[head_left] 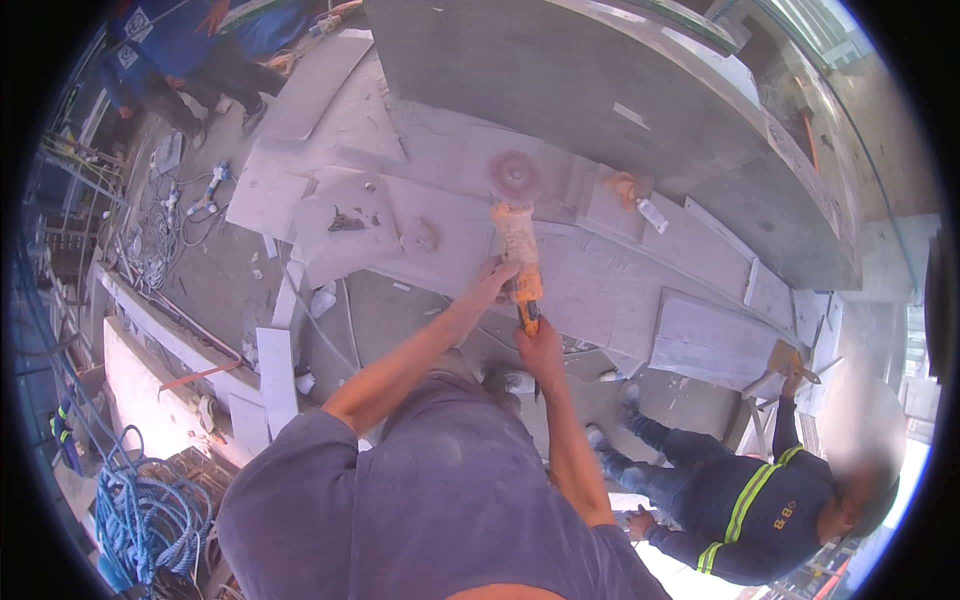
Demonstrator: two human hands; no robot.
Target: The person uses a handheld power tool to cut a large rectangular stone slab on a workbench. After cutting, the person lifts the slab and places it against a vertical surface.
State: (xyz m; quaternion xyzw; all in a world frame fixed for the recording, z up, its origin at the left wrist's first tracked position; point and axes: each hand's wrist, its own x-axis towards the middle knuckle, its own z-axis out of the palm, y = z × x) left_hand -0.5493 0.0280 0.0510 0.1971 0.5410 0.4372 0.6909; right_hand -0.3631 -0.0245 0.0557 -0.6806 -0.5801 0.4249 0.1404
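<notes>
A dusty yellow angle grinder points away from me, its round reddish disc over the pale stone slab. My left hand grips the side of its body from the left. My right hand is wrapped round its rear end, where a dark cable trails down. Beneath the tool lies a long, dust-covered workbench of pale slabs. To the left of the grinder, a round dusty disc rests on the slabs beside an irregular plate with a ragged hole.
A tall grey panel stands behind the bench. A white bottle and orange cloth lie at right. A co-worker in a striped dark top holds a broad brush. Cables, blue rope and another person are left.
</notes>
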